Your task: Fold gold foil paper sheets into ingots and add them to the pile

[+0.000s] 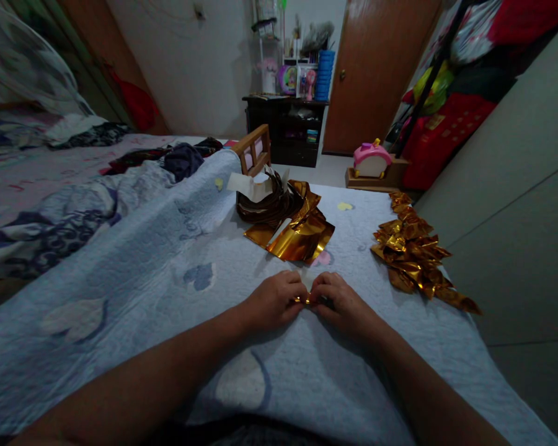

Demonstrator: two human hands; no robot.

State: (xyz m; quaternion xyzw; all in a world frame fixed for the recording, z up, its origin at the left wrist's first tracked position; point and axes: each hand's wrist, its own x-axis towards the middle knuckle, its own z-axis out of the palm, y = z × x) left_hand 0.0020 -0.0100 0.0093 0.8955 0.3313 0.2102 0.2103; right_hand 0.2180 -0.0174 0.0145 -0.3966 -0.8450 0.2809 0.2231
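Observation:
Between my two hands is a small piece of gold foil paper [308,298], mostly covered by my fingers, with a pale strip showing just beyond them. My left hand [276,298] is closed, pinching the paper's left end. Closed on its right end is my right hand [338,300], its fingers curled toward the left hand. Past the hands lies a loose stack of gold foil sheets [302,238], some curled up and showing dark edges. To the right, a heap of folded gold foil pieces [411,254] spreads along the bed's edge.
A pale blue quilt [167,347] with heart shapes covers the bed under my arms. Rumpled clothes [183,161] and bedding lie at the left. Beyond the bed stand a wooden rail [253,150], a dark cabinet [281,139] and a pink toy case [372,160]. A pale panel [516,248] borders the right.

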